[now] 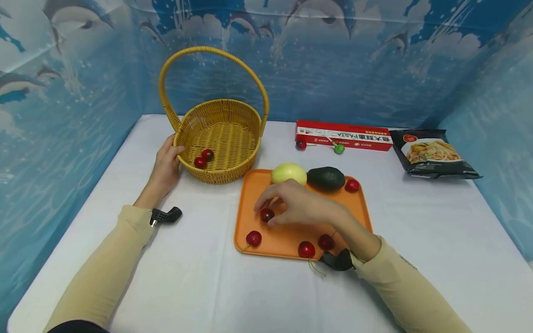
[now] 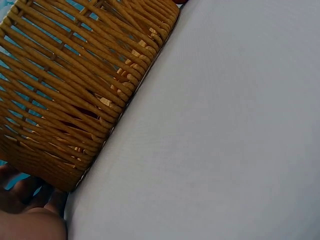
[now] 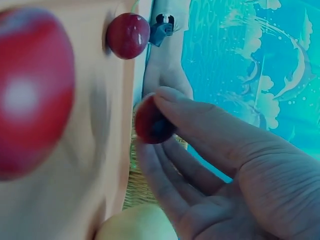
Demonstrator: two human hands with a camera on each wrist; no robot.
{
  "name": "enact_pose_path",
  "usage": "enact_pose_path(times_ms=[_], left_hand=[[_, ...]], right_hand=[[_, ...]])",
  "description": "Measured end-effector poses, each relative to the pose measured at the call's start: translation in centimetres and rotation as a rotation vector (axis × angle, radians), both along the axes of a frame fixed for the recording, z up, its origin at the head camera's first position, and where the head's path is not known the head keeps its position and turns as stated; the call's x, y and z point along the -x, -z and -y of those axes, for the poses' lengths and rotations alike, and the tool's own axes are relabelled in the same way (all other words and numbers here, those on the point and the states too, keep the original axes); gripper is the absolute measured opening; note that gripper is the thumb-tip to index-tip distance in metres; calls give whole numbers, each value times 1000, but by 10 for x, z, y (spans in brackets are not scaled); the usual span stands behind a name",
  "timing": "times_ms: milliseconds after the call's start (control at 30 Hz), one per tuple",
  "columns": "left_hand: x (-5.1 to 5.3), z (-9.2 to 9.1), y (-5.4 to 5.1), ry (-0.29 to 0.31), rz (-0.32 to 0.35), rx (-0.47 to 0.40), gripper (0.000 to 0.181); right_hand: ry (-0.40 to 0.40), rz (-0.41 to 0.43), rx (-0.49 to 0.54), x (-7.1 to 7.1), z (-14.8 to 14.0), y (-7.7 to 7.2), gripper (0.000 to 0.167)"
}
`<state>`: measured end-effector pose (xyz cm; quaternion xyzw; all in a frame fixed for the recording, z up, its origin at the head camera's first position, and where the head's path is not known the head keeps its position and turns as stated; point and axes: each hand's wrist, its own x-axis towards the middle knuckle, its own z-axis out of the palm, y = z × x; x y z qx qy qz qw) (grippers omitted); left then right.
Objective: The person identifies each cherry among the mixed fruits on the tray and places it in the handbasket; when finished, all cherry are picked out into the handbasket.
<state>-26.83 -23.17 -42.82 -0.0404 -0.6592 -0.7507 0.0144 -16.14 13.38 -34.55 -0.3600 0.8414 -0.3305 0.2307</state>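
My left hand (image 1: pixel 164 166) grips the left side of a yellow wicker basket (image 1: pixel 222 173), thumb over its rim. Two dark red cherries (image 1: pixel 204 158) lie inside it. In the left wrist view the woven wall (image 2: pixel 85 75) fills the upper left, with part of the left hand (image 2: pixel 30 215) below it. Over the orange tray (image 1: pixel 276 247), my right hand (image 1: pixel 301 203) pinches a dark cherry (image 3: pixel 152 120) between thumb and fingertips. Several other cherries, one near the front left corner (image 1: pixel 253 238), lie on the tray, along with a pale yellow oval fruit (image 1: pixel 289 173) and a dark green avocado (image 1: pixel 326 178).
Behind the tray lies a red pasta box (image 1: pixel 343 135), with a cherry (image 1: pixel 300 145) and a small green pepper-like item (image 1: pixel 338 148) in front. A black noodle packet (image 1: pixel 433 153) is at the right. Dolphin-printed curtains (image 1: pixel 283 69) enclose the white-covered table (image 1: pixel 183 277).
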Motion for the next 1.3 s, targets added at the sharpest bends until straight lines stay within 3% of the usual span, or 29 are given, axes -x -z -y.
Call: enact_pose_path(times_ms=[200, 367, 600, 767, 1000, 1167, 1300], left_hand=[[-1, -1, 1, -4, 10, 0, 61], [0, 1, -1, -3, -3, 5, 62], [2, 3, -5, -5, -8, 4, 61], [2, 4, -4, -13, -12, 20, 60], [0, 1, -1, -4, -8, 31, 61], [0, 0, -2, -2, -17, 30, 61], [-1, 1, -2, -4, -22, 26, 61]], right_hand=[[62, -114, 140, 13, 8, -15, 33], [105, -229, 199, 36, 22, -29, 32], [178, -252, 247, 69, 43, -35, 28], [209, -302, 264, 82, 64, -32, 29], [215, -335, 245, 80, 73, -21, 42], [234, -303, 243, 66, 60, -24, 41], [201, -267, 240, 52, 47, -26, 38]])
